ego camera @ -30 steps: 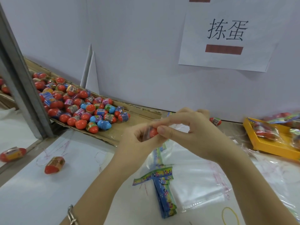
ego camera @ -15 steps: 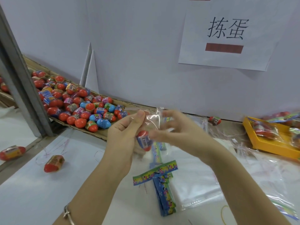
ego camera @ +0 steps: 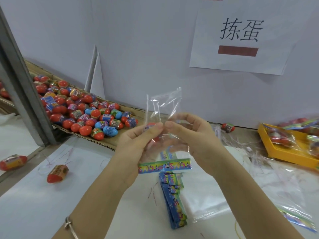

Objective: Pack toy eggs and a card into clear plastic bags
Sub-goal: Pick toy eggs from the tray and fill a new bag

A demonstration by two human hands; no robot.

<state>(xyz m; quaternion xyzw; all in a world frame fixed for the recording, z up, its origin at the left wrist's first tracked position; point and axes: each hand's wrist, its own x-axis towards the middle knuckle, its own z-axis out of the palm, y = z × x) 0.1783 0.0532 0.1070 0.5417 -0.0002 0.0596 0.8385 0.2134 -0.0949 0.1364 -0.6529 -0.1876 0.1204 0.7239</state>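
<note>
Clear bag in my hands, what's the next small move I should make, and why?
Probably release the right-hand grip and pick up the card lying crosswise on the card stack, to slip it into the clear bag. Both grips pinch the bag upright; a red toy egg seems to sit inside by the left-hand grip, and no card shows in it.

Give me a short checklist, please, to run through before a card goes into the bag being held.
1. Grip on the clear bag: ok, the left hand and the right hand both pinch it.
2. A toy egg inside: ok, red shows through the plastic.
3. Egg count: cannot tell.
4. Bag mouth open: cannot tell.
5. A card within reach: ok, it lies just below the hands.
6. A free hand for it: not ok.
</note>
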